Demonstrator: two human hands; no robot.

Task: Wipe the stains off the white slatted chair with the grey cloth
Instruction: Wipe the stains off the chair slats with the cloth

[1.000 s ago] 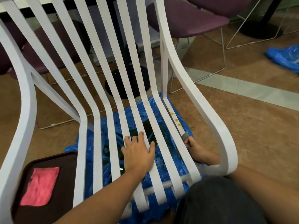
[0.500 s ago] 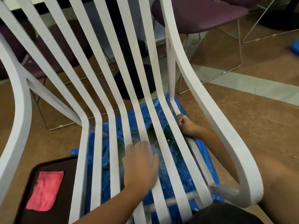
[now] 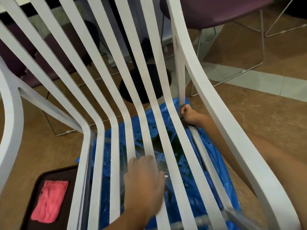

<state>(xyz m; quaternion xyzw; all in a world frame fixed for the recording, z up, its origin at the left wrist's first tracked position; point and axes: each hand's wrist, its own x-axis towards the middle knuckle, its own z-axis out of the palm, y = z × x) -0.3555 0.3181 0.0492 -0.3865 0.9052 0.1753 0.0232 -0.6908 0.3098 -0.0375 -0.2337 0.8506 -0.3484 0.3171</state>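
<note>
**Hands apart on chair seat, cloth at right slat**

Left hand [image 3: 144,178] lies flat, fingers straight, on the middle seat slats; its outline is motion-blurred. Right hand [image 3: 189,114] is curled into a fist, well apart from the left, reaching in under the right side rail.

Surroundings: a blue plastic sheet [image 3: 167,107] covers the floor under the seat and shows through the slat gaps, with dark wet-looking patches. A dark tray [image 3: 65,218] sits on the floor at lower left, beside the chair, with a pink cloth [image 3: 49,201] lying flat in it. A black pedestal base [image 3: 163,80] stands behind the backrest, and a purple chair [image 3: 216,12] on wire legs stands at upper right. The slats cross in front of most of this.

The grey cloth [image 3: 180,112] is gripped in the right fist and pressed against the rightmost slat, just where seat bends up into back. Only a thin dark grey sliver shows at the knuckles.

The white slatted chair [image 3: 11,123] fills the view: long narrow slats that fan apart up the back, with thick curved side rails. Visible surfaces read plain matte white. The front crossbar at lower right is blurred.
</note>
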